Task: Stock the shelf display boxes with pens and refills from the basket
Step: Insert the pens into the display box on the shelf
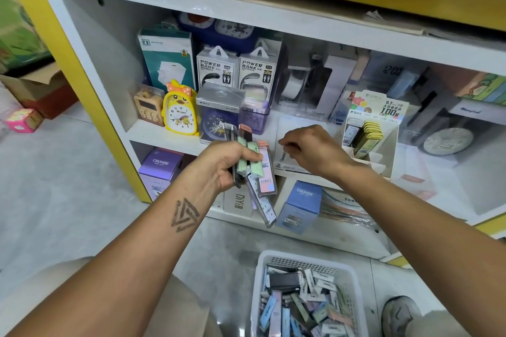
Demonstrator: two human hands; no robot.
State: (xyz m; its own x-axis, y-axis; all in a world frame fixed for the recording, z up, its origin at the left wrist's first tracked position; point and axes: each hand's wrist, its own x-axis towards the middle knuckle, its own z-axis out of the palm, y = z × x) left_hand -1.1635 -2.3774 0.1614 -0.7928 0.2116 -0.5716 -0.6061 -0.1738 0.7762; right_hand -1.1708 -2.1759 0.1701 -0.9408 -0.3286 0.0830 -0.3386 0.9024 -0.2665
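Basket below; left hand grips refill packs

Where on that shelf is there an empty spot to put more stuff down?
Bare shelf shows between the purple clock box and the lead display box, behind the right hand. Left of it, the clocks and power bank boxes stand packed tight. The basket below is full.
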